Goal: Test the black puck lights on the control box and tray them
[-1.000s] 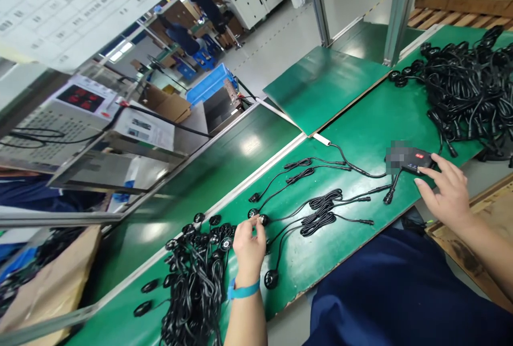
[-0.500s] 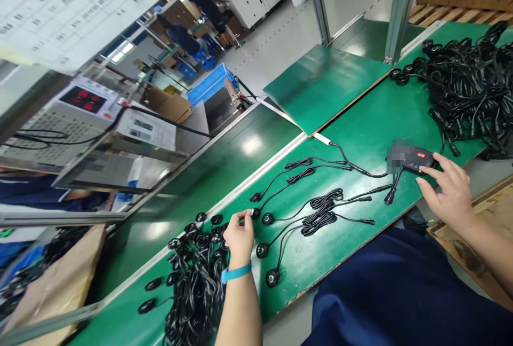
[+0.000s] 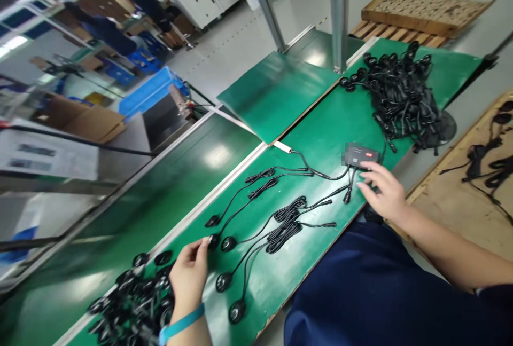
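With thumb and fingers pinched, my left hand [image 3: 190, 268] grips a small round black cable head [image 3: 214, 241]. Its thin cable runs up to a coiled bundle [image 3: 262, 188]. Another cable head [image 3: 228, 243] lies just right of it, and two more sit nearer the table's front edge. My right hand [image 3: 382, 191], fingers apart, is at the front edge of a black control box [image 3: 360, 156] with a small red display. Its index fingertip appears to touch the box. Short connector leads [image 3: 348, 195] hang from the box toward me. Coiled cables [image 3: 284, 228] lie between my hands.
A pile of black cable heads [image 3: 140, 287] is at lower left. A larger cable heap [image 3: 401, 95] lies at the far right of the green table [image 3: 320, 127]. Metal posts [image 3: 339, 15] rise behind a raised green board [image 3: 276, 95]. People work in the background.
The view has swung right, so the table things appear further left. My left hand keeps its pinch on the cable head. My right-hand fingers have shifted slightly along the control box's front.
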`<state>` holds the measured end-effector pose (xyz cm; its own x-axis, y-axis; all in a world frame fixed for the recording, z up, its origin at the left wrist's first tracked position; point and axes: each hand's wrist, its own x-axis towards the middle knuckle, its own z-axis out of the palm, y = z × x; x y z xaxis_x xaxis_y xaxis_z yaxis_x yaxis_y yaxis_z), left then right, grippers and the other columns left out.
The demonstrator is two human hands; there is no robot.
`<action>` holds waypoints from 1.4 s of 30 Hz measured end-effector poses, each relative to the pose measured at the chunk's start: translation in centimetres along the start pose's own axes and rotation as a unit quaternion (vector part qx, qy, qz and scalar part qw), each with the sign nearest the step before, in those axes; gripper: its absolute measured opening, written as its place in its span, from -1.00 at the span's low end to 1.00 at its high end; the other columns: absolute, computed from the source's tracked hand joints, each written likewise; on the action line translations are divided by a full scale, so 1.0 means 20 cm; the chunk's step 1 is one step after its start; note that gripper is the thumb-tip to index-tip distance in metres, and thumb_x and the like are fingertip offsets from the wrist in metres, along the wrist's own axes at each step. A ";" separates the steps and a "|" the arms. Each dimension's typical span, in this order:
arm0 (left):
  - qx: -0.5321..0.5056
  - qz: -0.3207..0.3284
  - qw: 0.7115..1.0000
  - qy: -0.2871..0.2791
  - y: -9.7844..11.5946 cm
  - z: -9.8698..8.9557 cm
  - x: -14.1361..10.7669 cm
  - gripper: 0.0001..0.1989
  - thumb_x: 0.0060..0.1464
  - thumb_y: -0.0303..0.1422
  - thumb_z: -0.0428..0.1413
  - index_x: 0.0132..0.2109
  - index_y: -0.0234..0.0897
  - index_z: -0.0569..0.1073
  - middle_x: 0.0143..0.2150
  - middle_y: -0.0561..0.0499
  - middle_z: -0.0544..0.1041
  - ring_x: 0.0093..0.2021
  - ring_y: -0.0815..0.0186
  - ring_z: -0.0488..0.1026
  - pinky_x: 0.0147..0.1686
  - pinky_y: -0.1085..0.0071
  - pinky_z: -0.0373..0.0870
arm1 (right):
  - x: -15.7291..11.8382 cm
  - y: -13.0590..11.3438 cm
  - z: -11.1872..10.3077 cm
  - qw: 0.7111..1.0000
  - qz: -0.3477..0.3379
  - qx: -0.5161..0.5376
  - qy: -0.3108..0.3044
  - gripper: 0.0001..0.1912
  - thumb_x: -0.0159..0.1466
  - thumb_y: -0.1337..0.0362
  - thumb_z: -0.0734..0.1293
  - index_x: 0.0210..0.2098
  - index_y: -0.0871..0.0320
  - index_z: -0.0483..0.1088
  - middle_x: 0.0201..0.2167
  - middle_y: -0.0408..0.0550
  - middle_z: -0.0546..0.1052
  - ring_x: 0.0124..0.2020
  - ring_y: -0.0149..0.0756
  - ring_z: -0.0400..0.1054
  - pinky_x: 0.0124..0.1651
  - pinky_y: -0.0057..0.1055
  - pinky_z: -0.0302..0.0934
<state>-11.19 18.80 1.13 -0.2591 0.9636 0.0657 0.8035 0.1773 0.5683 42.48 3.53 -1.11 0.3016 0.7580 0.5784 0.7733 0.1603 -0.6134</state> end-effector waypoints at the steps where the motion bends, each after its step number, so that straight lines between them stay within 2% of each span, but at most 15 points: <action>1: 0.012 -0.006 1.000 -0.006 0.01 0.00 0.00 -0.53 -0.07 0.07 0.14 -0.22 -0.23 0.55 -0.37 -0.05 0.63 -0.27 0.05 0.59 -0.19 0.15 0.52 | 0.00 -0.01 0.02 0.999 0.000 0.034 -0.024 -0.78 0.38 0.28 0.35 0.02 0.08 0.43 0.15 0.10 0.49 -0.31 -0.31 0.49 -0.14 -0.26 0.47; 4: -0.015 -0.042 0.998 -0.033 0.03 0.00 0.00 -0.55 -0.06 0.07 0.13 -0.23 -0.22 0.50 -0.48 -0.01 0.59 -0.37 0.06 0.59 -0.28 0.18 0.52 | 0.03 -0.02 0.06 0.992 -0.012 0.071 -0.102 -0.80 0.42 0.24 0.32 0.03 0.08 0.42 0.06 0.06 0.53 -0.43 -0.39 0.42 -0.28 -0.34 0.42; 8: 0.021 -0.041 0.998 -0.049 0.01 -0.01 0.01 -0.57 -0.08 0.05 0.15 -0.23 -0.20 0.49 -0.40 -0.03 0.62 -0.32 0.03 0.61 -0.25 0.17 0.52 | 0.10 0.00 0.06 0.972 -0.037 0.016 -0.229 -0.79 0.45 0.23 0.26 0.02 0.11 0.45 -0.02 0.05 0.55 -0.14 -0.19 0.49 -0.12 -0.29 0.39; 11: 0.147 0.013 0.988 -0.047 0.02 -0.01 0.04 -0.62 -0.03 0.01 0.09 -0.24 -0.20 0.50 -0.43 -0.07 0.59 -0.33 -0.02 0.58 -0.25 0.10 0.50 | 0.15 -0.01 0.05 0.946 -0.035 -0.013 -0.323 -0.80 0.44 0.28 0.24 -0.06 0.11 0.49 -0.08 0.02 0.54 -0.16 -0.20 0.48 -0.15 -0.32 0.33; 13: 0.200 0.103 0.974 -0.015 0.09 -0.01 0.02 -0.67 0.05 -0.06 0.04 -0.26 -0.22 0.48 -0.39 -0.15 0.57 -0.27 -0.07 0.56 -0.19 0.03 0.49 | 0.17 -0.01 0.05 0.934 -0.022 -0.023 -0.356 -0.80 0.43 0.27 0.25 -0.08 0.11 0.51 -0.11 0.01 0.53 -0.18 -0.21 0.48 -0.16 -0.34 0.29; 16: 0.198 0.257 0.944 0.063 0.33 0.05 -0.10 -0.72 0.20 -0.19 0.00 -0.19 -0.28 0.48 -0.20 -0.27 0.58 -0.09 -0.08 0.53 -0.02 -0.02 0.45 | 0.20 -0.01 0.04 0.925 -0.009 -0.025 -0.380 -0.78 0.42 0.24 0.26 -0.07 0.11 0.52 -0.11 0.01 0.52 -0.18 -0.18 0.47 -0.13 -0.33 0.26; 18: 0.143 0.331 0.931 0.051 0.56 0.15 -0.23 -0.75 0.30 -0.23 0.00 -0.07 -0.28 0.48 -0.11 -0.23 0.59 -0.04 0.01 0.53 0.02 0.06 0.44 | 0.22 0.00 0.04 0.917 -0.003 -0.018 -0.398 -0.78 0.39 0.25 0.28 -0.05 0.10 0.51 -0.09 0.00 0.52 -0.18 -0.19 0.46 -0.11 -0.32 0.25; 22: 0.048 0.452 0.878 -0.148 1.02 0.45 -0.49 -0.68 0.36 -0.20 0.07 0.15 -0.24 0.41 -0.01 -0.17 0.58 0.00 0.11 0.50 0.04 0.15 0.41 | 0.26 0.01 0.05 0.904 0.006 -0.027 -0.426 -0.83 0.30 0.29 0.33 -0.12 0.07 0.51 -0.11 -0.06 0.53 -0.30 -0.26 0.43 -0.19 -0.35 0.22; 25: 0.011 0.479 0.839 -0.258 1.22 0.65 -0.59 -0.59 0.34 -0.11 0.09 0.18 -0.26 0.39 -0.04 -0.17 0.58 -0.05 0.12 0.50 -0.01 0.17 0.42 | 0.26 0.03 0.07 0.915 0.001 -0.019 -0.403 -0.90 0.31 0.23 0.36 -0.23 0.07 0.52 -0.21 -0.08 0.53 -0.30 -0.26 0.43 -0.21 -0.36 0.22; 29: 0.010 0.480 0.818 -0.317 1.24 0.76 -0.62 -0.74 0.41 -0.23 -0.01 -0.15 -0.25 0.49 -0.29 -0.07 0.55 -0.23 0.21 0.49 -0.13 0.25 0.40 | 0.23 0.07 0.07 0.933 0.004 0.044 -0.357 -0.91 0.34 0.22 0.37 -0.25 0.06 0.54 -0.23 -0.09 0.54 -0.23 -0.24 0.46 -0.17 -0.36 0.27; 31: 0.004 0.465 0.821 -0.332 1.21 0.73 -0.61 -0.71 0.42 -0.28 -0.03 -0.26 -0.24 0.47 -0.38 -0.03 0.51 -0.31 0.25 0.45 -0.17 0.28 0.38 | 0.22 0.09 0.07 0.937 0.007 0.068 -0.342 -0.91 0.35 0.24 0.37 -0.24 0.07 0.53 -0.23 -0.09 0.55 -0.24 -0.25 0.47 -0.18 -0.36 0.28; 34: -0.024 0.442 0.828 -0.345 1.17 0.65 -0.56 -0.77 0.39 -0.26 0.03 -0.22 -0.24 0.49 -0.35 -0.02 0.53 -0.29 0.26 0.46 -0.17 0.30 0.40 | 0.22 0.11 0.07 0.941 0.005 0.089 -0.326 -0.89 0.37 0.24 0.35 -0.24 0.08 0.54 -0.23 -0.08 0.57 -0.25 -0.26 0.48 -0.18 -0.36 0.31; 36: -0.036 0.444 0.836 -0.320 1.18 0.61 -0.51 -0.83 0.36 -0.24 0.10 -0.10 -0.23 0.50 -0.22 -0.07 0.57 -0.18 0.22 0.49 -0.10 0.27 0.43 | 0.22 0.11 0.08 0.943 0.006 0.091 -0.320 -0.87 0.38 0.24 0.35 -0.21 0.07 0.56 -0.23 -0.08 0.58 -0.22 -0.24 0.50 -0.15 -0.35 0.33; 39: 0.030 0.479 0.852 -0.210 1.23 0.64 -0.39 -0.80 0.36 -0.33 0.07 0.04 -0.28 0.47 -0.02 -0.18 0.56 0.01 0.11 0.45 0.03 0.13 0.40 | 0.22 0.09 0.11 0.947 0.010 0.076 -0.312 -0.85 0.40 0.23 0.34 -0.14 0.06 0.58 -0.17 -0.06 0.60 -0.17 -0.22 0.51 -0.11 -0.33 0.36; 42: 0.158 0.514 0.826 -0.172 1.28 0.73 -0.31 -0.78 0.35 -0.48 -0.02 0.01 -0.33 0.48 -0.09 -0.20 0.54 -0.07 0.09 0.43 -0.05 0.12 0.39 | 0.22 0.07 0.12 0.953 0.012 0.050 -0.299 -0.82 0.42 0.23 0.32 -0.11 0.06 0.58 -0.16 -0.06 0.61 -0.16 -0.20 0.52 -0.11 -0.31 0.37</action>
<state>18.80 20.37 3.35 0.7700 0.6280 0.1128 0.6183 -0.7780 0.1114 43.48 8.68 -0.72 -0.0766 0.9820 0.1724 0.7042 0.1757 -0.6880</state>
